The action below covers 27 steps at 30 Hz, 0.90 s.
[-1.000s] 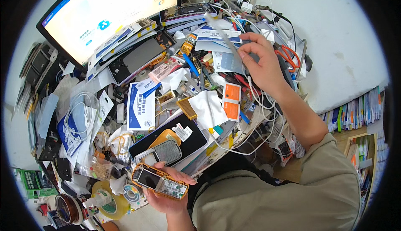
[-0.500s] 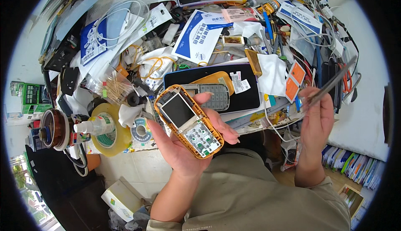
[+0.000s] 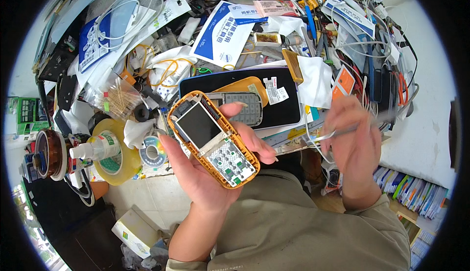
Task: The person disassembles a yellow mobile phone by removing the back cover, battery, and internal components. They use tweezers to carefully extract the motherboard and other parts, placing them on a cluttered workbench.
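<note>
An orange mobile phone (image 3: 214, 139) with its front cover off lies in my left hand (image 3: 203, 178), fingers and thumb closed around its edges. Its dark screen faces up, and below that the silvery keypad board shows green patches. My right hand (image 3: 353, 136), smeared by motion, is to the right of the phone and apart from it. It grips slim metal tweezers (image 3: 338, 133), also blurred, with one end pointing left. Just beyond the phone, a grey keypad piece (image 3: 243, 108) and an orange cover (image 3: 257, 89) rest on a black flat panel (image 3: 286, 109).
Clutter covers the bench: a blue-and-white packet (image 3: 220, 36), a bag of cotton swabs (image 3: 120, 99), a white tissue (image 3: 314, 82) and coiled white cable (image 3: 104, 31). At the left stand a spray bottle (image 3: 100, 148), a tape roll (image 3: 128, 165) and a solder spool (image 3: 152, 153).
My right hand has moved slightly left and turned; the tweezers swung from pointing up and right to lying nearly level, one end leftward. The phone stays in my left hand. The view has shifted slightly.
</note>
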Each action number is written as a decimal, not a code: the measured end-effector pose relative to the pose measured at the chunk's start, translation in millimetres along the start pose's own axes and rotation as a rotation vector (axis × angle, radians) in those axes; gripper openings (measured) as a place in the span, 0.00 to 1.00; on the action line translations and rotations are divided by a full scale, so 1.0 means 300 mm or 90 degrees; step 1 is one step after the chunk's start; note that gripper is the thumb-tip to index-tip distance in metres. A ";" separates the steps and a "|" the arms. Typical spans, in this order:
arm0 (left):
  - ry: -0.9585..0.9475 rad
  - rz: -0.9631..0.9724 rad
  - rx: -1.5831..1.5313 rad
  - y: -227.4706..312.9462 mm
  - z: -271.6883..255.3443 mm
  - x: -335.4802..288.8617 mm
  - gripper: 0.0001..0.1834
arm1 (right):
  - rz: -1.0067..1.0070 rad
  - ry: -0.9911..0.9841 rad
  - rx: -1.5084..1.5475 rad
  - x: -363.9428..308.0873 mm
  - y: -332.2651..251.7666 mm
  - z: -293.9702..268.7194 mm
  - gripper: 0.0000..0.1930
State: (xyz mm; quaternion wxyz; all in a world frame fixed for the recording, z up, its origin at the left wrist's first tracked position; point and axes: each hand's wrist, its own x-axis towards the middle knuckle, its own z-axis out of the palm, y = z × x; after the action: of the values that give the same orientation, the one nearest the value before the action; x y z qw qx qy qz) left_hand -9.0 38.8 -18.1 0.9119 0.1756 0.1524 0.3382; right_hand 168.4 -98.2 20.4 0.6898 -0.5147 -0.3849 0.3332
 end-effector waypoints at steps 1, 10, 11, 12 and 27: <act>-0.004 0.003 -0.002 -0.002 0.005 0.002 0.51 | -0.056 -0.073 -0.085 -0.007 -0.025 0.014 0.14; -0.027 0.004 -0.020 -0.007 0.014 0.005 0.56 | -0.202 -0.233 -0.284 -0.016 -0.027 0.081 0.16; -0.028 0.005 -0.011 -0.008 0.014 0.006 0.56 | -0.206 -0.235 -0.282 -0.014 -0.026 0.080 0.16; -0.028 0.004 -0.011 -0.009 0.014 0.006 0.55 | -0.192 -0.241 -0.293 -0.013 -0.027 0.079 0.16; -0.042 -0.017 0.077 -0.011 0.018 0.006 0.40 | -0.117 -0.220 -0.201 -0.019 -0.018 0.067 0.12</act>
State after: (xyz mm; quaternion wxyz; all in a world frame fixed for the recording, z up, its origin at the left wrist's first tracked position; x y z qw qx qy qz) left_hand -3.6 36.5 -15.0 0.9086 0.2393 0.1447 0.3101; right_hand 148.4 -95.3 27.9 0.5522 -0.5140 -0.5899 0.2879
